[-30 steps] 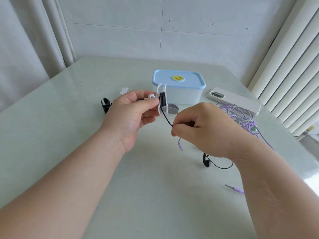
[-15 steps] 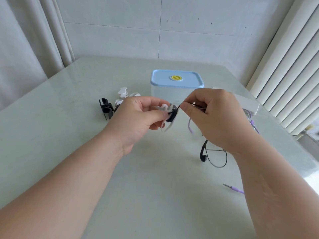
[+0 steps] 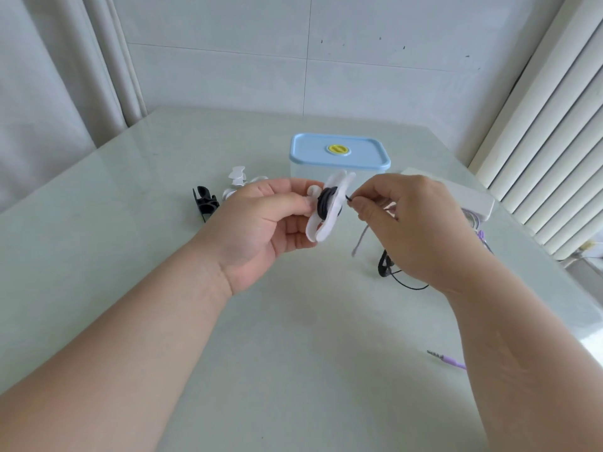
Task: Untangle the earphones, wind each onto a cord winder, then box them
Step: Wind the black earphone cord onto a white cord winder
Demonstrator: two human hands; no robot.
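Nearest us, on the pale green glossy table (image 3: 293, 353), lies the lilac jack plug (image 3: 447, 359) of a purple cord. Beyond it, a black earbud with thin black lead (image 3: 386, 265) rests on the table just under the right wrist. Both hands are raised above the table. The left hand (image 3: 257, 223) grips a white plastic cord winder (image 3: 326, 228) between thumb and fingers, and turns of black cord (image 3: 324, 203) wrap the winder's core. The right hand (image 3: 404, 223) pinches the free end of that cord just beside the winder. A pale cord end (image 3: 359, 239) hangs below the right hand. Further back on the left lie a black clip-shaped winder (image 3: 204, 202) and spare white winders (image 3: 236, 177). Behind the hands stands the translucent box with blue lid (image 3: 339, 154), closed. To its right lies a white rectangular slab (image 3: 473, 200), with tangled purple earphones (image 3: 481, 236) beside it, largely hidden by the right hand.
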